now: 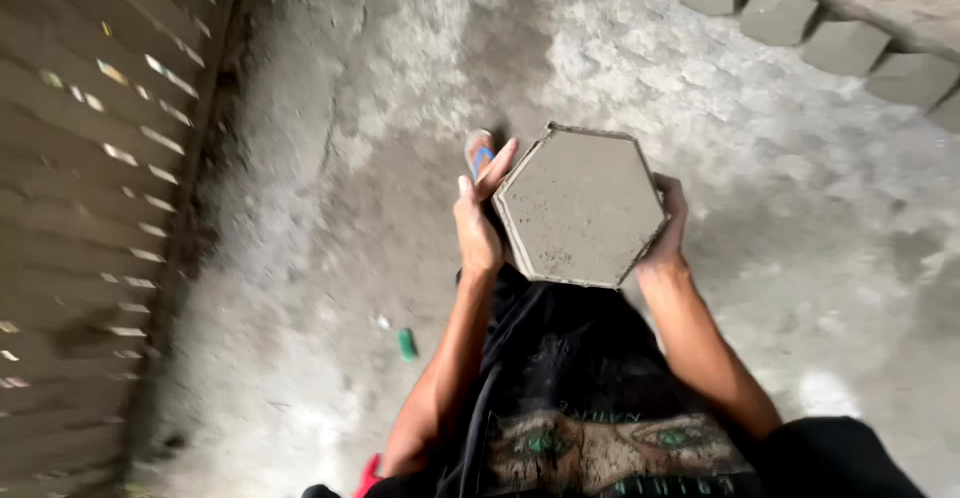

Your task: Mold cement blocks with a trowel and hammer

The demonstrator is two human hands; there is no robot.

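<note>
The grey hexagonal mould filled level with wet cement (582,206) is carried flat, its open face up, out in front of the person's waist and above the rough concrete floor (400,108). It sits squarely between the two hands, so neither is nearer than the other: the left hand (480,220) presses against the left side of the hexagon with its fingers stretched upward along the upper left edge, and the right hand (668,228) wraps the right corner, fingers curled over the rim. Both hands are closed against the mould from opposite sides, clamping it between the palms (nothing shows underneath, so whether fingers also support the base cannot be told). A hexagon has no real long axis; here one corner points left, toward the left palm, and the opposite corner points right, into the right hand.

Just beyond the left fingertips a foot in a blue-strapped sandal (479,150) shows on the floor. Below the mould hangs the person's black printed garment (580,398). A small green object (407,344) lies on the floor to the left of the left forearm. Well apart, at the upper right, a row of grey hexagonal blocks (780,13) stands on edge in a line, and a wall of slatted boards (90,208) runs down the left side.
</note>
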